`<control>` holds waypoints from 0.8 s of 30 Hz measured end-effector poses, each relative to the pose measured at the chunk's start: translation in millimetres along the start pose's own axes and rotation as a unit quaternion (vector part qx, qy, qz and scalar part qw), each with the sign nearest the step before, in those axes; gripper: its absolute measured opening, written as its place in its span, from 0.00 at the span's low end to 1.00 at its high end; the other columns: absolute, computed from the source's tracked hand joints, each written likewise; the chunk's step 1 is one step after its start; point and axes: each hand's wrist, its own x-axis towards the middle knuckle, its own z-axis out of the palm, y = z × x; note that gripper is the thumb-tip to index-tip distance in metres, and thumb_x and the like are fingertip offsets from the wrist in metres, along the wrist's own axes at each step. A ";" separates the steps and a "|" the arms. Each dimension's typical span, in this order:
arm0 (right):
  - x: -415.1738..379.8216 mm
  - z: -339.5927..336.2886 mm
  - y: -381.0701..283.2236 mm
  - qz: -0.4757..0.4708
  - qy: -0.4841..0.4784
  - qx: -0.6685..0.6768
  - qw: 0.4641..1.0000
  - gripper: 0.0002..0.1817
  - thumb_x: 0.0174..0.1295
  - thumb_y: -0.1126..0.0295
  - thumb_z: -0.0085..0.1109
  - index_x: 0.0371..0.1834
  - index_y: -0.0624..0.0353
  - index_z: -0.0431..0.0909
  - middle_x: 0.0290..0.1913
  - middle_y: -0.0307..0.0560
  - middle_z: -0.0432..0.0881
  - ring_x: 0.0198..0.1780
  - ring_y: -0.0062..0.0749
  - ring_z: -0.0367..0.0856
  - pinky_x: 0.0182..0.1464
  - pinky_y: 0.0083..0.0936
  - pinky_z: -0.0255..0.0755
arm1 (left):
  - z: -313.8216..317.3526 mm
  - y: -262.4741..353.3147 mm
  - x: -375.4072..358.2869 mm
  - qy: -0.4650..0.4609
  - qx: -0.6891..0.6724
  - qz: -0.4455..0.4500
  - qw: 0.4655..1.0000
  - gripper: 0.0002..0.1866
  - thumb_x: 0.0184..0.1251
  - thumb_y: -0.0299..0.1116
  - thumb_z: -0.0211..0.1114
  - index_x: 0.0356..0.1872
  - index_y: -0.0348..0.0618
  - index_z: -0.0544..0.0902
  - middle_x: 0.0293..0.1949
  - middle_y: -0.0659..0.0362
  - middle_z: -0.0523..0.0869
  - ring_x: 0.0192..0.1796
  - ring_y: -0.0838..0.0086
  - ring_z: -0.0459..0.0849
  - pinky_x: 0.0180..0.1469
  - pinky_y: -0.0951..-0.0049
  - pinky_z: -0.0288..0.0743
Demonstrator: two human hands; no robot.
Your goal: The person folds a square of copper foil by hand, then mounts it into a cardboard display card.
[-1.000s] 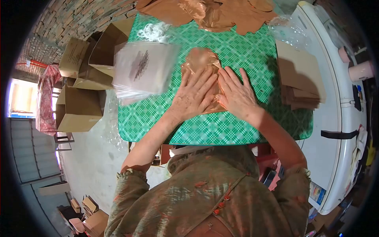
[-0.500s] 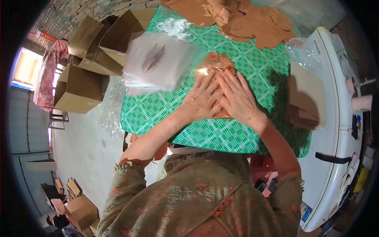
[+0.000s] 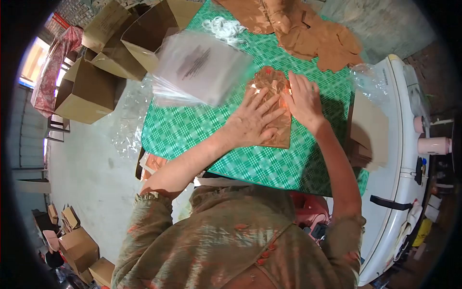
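A brown folded piece in a shiny clear plastic bag [image 3: 279, 132] lies flat on the green checked tablecloth [image 3: 187, 130]. My left hand [image 3: 251, 120] presses on its left and middle part, fingers spread. At the package's upper right edge rests my right hand [image 3: 306, 100], with its fingers stretched out along that side. A small red mark shows near the package's top. To the left sits a stack of clear plastic bags [image 3: 221, 72] with dark print. White string-like loops [image 3: 224, 30] lie above the stack.
Brown fabric pieces [image 3: 313, 41] cover the table's far end. Open cardboard boxes [image 3: 89, 98] stand at the left. Cardboard sheets [image 3: 368, 127] and a crumpled clear plastic bag [image 3: 370, 79] lie at the right, beside a white appliance-like body [image 3: 404, 125].
My right hand has slid right, off the package's middle to its edge, uncovering more of the brown surface. My left hand stays on the package. The camera view has shifted slightly.
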 end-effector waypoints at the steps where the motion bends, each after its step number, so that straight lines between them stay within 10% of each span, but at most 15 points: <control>1: 8.1 -6.8 -2.0 0.020 -0.015 0.039 0.999 0.36 0.76 0.48 0.63 0.77 0.63 0.71 0.77 0.54 0.76 0.79 0.49 0.70 0.79 0.53 0.64 | -1.1 0.4 0.0 -0.001 0.001 0.000 1.000 0.37 0.81 0.56 0.57 0.87 0.57 0.67 0.89 0.49 0.60 0.90 0.45 0.52 0.89 0.37 0.38; 10: 51.9 -21.5 -12.2 0.178 -0.138 0.106 0.969 0.32 0.68 0.47 0.70 0.55 0.69 0.81 0.49 0.67 0.90 0.52 0.65 0.89 0.55 0.52 0.81 | 3.4 -0.9 -2.1 0.028 0.003 0.008 1.000 0.36 0.81 0.54 0.56 0.86 0.57 0.68 0.88 0.49 0.61 0.89 0.44 0.56 0.89 0.36 0.41; 24: 39.5 -20.5 12.5 0.223 -0.176 0.526 0.801 0.24 0.74 0.55 0.71 0.57 0.66 0.81 0.49 0.46 0.89 0.47 0.30 0.90 0.51 0.33 0.87 | 4.2 -3.8 -2.9 0.054 -0.012 0.013 0.998 0.40 0.83 0.57 0.57 0.89 0.56 0.61 0.89 0.51 0.59 0.90 0.46 0.51 0.89 0.37 0.39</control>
